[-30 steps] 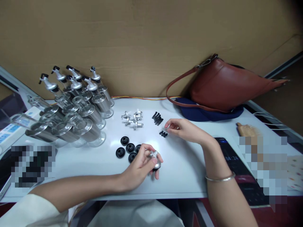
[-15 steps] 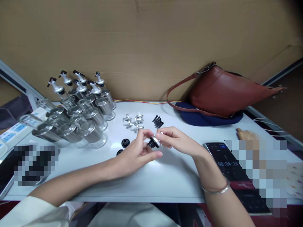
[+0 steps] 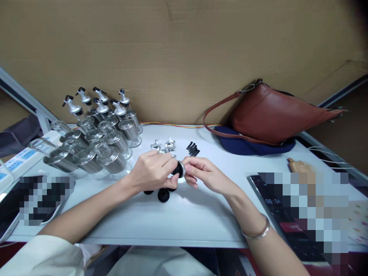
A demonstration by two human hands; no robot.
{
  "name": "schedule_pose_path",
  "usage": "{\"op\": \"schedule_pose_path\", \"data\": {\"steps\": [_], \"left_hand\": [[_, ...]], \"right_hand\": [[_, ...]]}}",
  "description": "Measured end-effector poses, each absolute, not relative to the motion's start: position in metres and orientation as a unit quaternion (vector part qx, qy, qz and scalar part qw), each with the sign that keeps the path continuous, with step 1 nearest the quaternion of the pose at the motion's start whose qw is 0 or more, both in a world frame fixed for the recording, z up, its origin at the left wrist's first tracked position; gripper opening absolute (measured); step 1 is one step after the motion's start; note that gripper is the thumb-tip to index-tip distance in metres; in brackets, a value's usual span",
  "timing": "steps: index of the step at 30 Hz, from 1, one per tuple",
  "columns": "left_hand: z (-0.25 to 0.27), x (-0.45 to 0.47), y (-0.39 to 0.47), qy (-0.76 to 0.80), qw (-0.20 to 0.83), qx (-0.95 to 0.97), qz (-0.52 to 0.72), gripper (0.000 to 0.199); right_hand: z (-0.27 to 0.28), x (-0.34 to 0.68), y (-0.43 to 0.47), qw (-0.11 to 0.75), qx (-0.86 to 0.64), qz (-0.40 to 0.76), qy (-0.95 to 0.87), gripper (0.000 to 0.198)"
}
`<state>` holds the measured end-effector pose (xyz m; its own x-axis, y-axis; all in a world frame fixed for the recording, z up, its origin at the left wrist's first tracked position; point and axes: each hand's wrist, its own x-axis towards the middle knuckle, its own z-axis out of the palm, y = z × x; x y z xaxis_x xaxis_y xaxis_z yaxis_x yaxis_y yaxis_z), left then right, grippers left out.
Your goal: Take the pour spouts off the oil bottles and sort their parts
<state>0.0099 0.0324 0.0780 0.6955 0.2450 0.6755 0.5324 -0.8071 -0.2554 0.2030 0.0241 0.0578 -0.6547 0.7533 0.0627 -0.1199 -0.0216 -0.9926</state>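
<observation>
Over the middle of the table, my left hand is closed around the black ribbed stopper of a bottle pourer, its back facing up. My right hand pinches the pourer's silver spout end from the other side. Below my left hand lie several black round stoppers, partly covered by it. Just beyond the hands are loose silver pourer spouts. A small cluster of black levers lies to their right.
Several glass bottles with steel sleeves stand at left; some at the back carry pourers. A power strip lies beyond them. At right are a brown bag, blue cap, wooden brush and phone with a timer.
My left hand has rolled over, from thumb-side up to back up. The pourer has shifted slightly left and tilted between both hands. More of the black stoppers on the table show.
</observation>
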Motion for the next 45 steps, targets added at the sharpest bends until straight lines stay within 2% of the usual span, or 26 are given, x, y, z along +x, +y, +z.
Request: {"op": "schedule_pose_path", "data": {"steps": [3,5,9,11,13,17,21,25,29,32,35,37,39,41,45], "left_hand": [[0.081,0.008,0.034,-0.248,0.157,-0.901,-0.319,0.022],[0.085,0.006,0.034,-0.282,0.089,-0.901,-0.317,0.022],[0.096,0.004,0.029,-0.355,-0.079,-0.878,-0.312,0.020],[0.103,0.005,0.025,-0.373,-0.198,-0.856,-0.297,0.024],[0.109,0.004,0.019,-0.376,-0.310,-0.826,-0.284,0.031],[0.119,0.000,0.009,-0.359,-0.469,-0.769,-0.246,0.036],[0.128,-0.006,0.002,-0.354,-0.526,-0.743,-0.213,0.033],[0.136,-0.010,-0.004,-0.358,-0.521,-0.749,-0.200,0.035],[0.137,-0.013,-0.010,-0.370,-0.461,-0.790,-0.165,0.034],[0.139,-0.018,-0.014,-0.379,-0.326,-0.853,-0.149,0.031],[0.149,-0.031,-0.021,-0.358,-0.135,-0.905,-0.188,0.026],[0.158,-0.043,-0.027,-0.335,-0.027,-0.916,-0.218,0.026],[0.164,-0.053,-0.033,-0.332,0.048,-0.918,-0.211,0.028],[0.162,-0.057,-0.036,-0.359,0.085,-0.916,-0.158,0.027],[0.140,-0.050,-0.025,-0.441,0.069,-0.895,0.017,0.009]], "right_hand": [[0.060,0.197,0.020,0.370,-0.277,0.596,-0.657,0.033],[0.063,0.193,0.017,0.400,-0.313,0.506,-0.697,0.031],[0.068,0.190,0.014,0.460,-0.323,0.195,-0.804,0.021],[0.070,0.190,0.014,0.474,-0.284,0.035,-0.832,0.015],[0.071,0.191,0.014,0.480,-0.245,-0.076,-0.839,0.011],[0.075,0.192,0.013,0.480,-0.192,-0.228,-0.825,0.013],[0.074,0.194,0.008,0.464,-0.200,-0.297,-0.810,0.017],[0.072,0.195,0.005,0.463,-0.239,-0.318,-0.792,0.020],[0.078,0.190,0.004,0.460,-0.181,-0.330,-0.804,0.021],[0.079,0.184,0.003,0.457,-0.177,-0.267,-0.830,0.027],[0.074,0.184,0.008,0.506,-0.230,-0.113,-0.824,0.037],[0.068,0.189,0.017,0.544,-0.333,-0.002,-0.770,0.037],[0.063,0.193,0.031,0.492,-0.447,0.059,-0.745,0.029],[0.058,0.192,0.046,0.412,-0.483,0.065,-0.770,0.023],[0.050,0.174,0.065,0.220,-0.516,0.047,-0.827,0.019]]}}
